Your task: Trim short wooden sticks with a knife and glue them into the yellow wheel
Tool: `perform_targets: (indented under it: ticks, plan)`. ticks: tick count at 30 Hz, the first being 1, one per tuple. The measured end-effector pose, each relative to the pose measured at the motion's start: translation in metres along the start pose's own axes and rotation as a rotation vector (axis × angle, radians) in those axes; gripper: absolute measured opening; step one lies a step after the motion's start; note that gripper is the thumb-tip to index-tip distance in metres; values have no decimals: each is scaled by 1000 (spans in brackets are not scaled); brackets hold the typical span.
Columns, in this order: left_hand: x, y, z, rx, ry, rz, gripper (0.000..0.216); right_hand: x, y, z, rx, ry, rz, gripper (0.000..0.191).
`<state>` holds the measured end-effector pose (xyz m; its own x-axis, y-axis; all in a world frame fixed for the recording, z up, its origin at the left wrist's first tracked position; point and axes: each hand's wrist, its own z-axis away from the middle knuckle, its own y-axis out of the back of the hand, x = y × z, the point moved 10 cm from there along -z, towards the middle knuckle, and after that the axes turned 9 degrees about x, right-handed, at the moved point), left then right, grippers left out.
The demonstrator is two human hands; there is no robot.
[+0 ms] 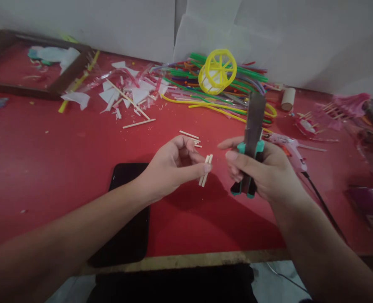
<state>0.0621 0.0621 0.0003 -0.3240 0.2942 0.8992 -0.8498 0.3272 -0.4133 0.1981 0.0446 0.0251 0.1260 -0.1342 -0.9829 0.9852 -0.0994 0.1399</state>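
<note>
My left hand (176, 166) pinches two short, pale wooden sticks (206, 170) side by side between thumb and fingertips, above the red table. Wrapped around a hand tool (255, 126) is my right hand (265, 168). The tool has black-and-teal handles and a broad, flat grey metal part pointing up; its exact kind is unclear. Several more short sticks (189, 134) lie on the table just beyond my left hand, which partly hides them. A small gap separates the held sticks from the tool.
A black phone-like slab (126, 235) lies under my left forearm. Behind are paper scraps (138, 92), colourful pipe cleaners (186, 75) and a yellow wheel-shaped piece (220, 67). A pink glue gun (295, 153) with a cord lies right, near a cardboard tube (288, 99). A brown frame (54, 90) stands left.
</note>
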Motion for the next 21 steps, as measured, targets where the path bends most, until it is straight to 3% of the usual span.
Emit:
perform_targets:
  ticks: [3, 14, 18, 21]
  plan:
    - [2, -2, 2, -21, -11, 20, 36, 12, -15, 1, -71, -55, -64, 25]
    - [0, -6, 3, -81, 28, -70, 39, 31, -29, 8, -187, -145, -239, 15]
    - [-1, -1, 0, -27, 12, -155, 35, 35, -28, 3, -174, -176, -292, 15]
    - [5, 8, -1, 63, -112, -401, 24, 38, -25, -3, -131, -207, -381, 15]
